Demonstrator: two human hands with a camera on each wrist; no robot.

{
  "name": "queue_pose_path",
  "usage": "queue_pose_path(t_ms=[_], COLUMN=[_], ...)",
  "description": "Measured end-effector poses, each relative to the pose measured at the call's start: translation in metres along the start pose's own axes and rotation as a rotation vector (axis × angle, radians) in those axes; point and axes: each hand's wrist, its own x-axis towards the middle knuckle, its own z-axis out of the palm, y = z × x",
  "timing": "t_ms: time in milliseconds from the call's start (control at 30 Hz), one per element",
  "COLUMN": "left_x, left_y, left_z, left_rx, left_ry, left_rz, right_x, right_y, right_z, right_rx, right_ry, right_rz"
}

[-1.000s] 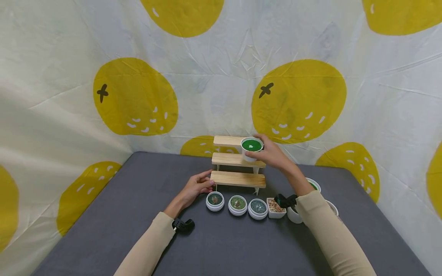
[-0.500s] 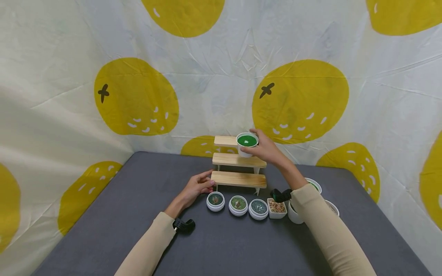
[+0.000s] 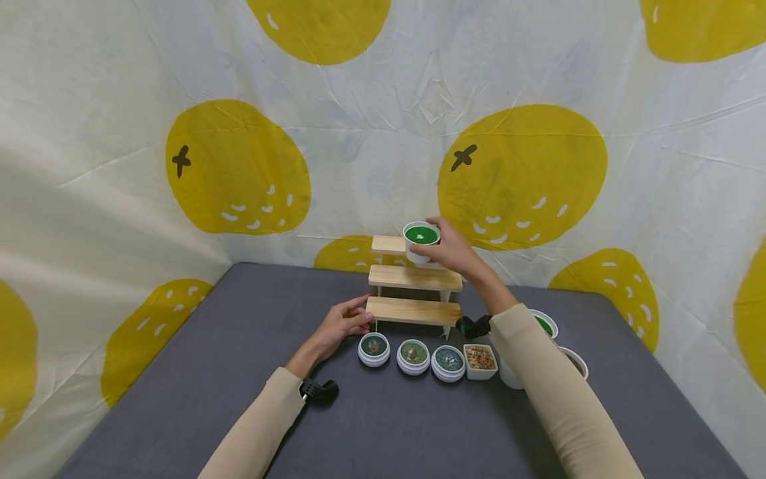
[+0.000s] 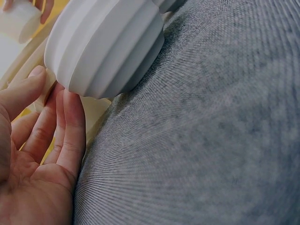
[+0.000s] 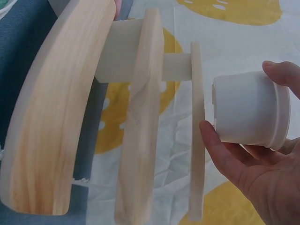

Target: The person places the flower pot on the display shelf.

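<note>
My right hand (image 3: 445,245) grips a white cup (image 3: 421,241) with a green surface inside, held upright by the top step of a three-step wooden stand (image 3: 413,311). In the right wrist view the cup (image 5: 246,110) is close over the top board (image 5: 197,136), thumb at its rim and fingers along its side. My left hand (image 3: 335,329) pinches the left end of the lowest board. Seen from the left wrist, thumb and fingers (image 4: 70,131) meet at that board end, partly behind a ribbed white pot (image 4: 108,47).
In front of the stand stand round white pots, one dark green (image 3: 374,348), one mossy green (image 3: 413,356), one blue-grey (image 3: 448,362). Beside them is a square dish of brown bits (image 3: 480,360). More white cups (image 3: 543,323) are partly hidden by my right sleeve.
My right hand has lifted the cup up and to the left, from over the middle step to the top one. The left hand keeps its hold on the stand.
</note>
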Motion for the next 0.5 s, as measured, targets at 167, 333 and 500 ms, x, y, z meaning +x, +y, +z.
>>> queue_pose_path(t_ms=[167,333,500], left_x=[0.000,0.000,0.001], left_y=[0.000,-0.001,-0.003], left_z=[-0.001,-0.001,-0.002], left_rx=[0.006,-0.002,-0.007], left_ry=[-0.002,-0.012,-0.011], left_rz=[-0.003,0.001,0.009], right_x=[0.007,0.014,0.019], right_y=[-0.007,-0.011,-0.014], right_z=[0.003,0.008,0.014], right_rx=[0.022,0.032,0.049], right_ry=[0.009,-0.002,-0.008], right_rz=[0.008,-0.002,-0.027])
